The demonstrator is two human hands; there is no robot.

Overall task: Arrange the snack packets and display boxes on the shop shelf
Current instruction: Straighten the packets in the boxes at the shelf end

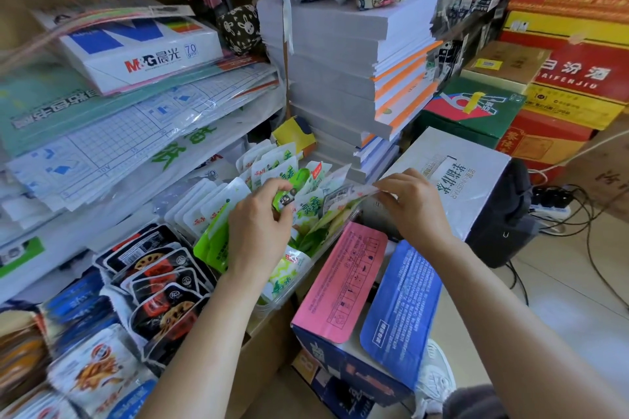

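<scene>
A clear display box (308, 269) on the shelf holds several green and white snack packets (308, 206), some upright and some leaning. My left hand (260, 224) is curled round a small green packet (286, 196) in the middle of the box. My right hand (413, 204) pinches the edge of a pale packet (343, 196) at the box's right side. To the left stand rows of black lotus-root packets (163, 286) and white packets (98, 371).
An open carton with pink (340, 282) and blue (401, 309) flaps sits below my right hand. A white box (456, 177) lies behind it. A tall stack of paper (354, 68) rises behind the packets. Liquor cartons (571, 78) and floor cables (565, 207) are at right.
</scene>
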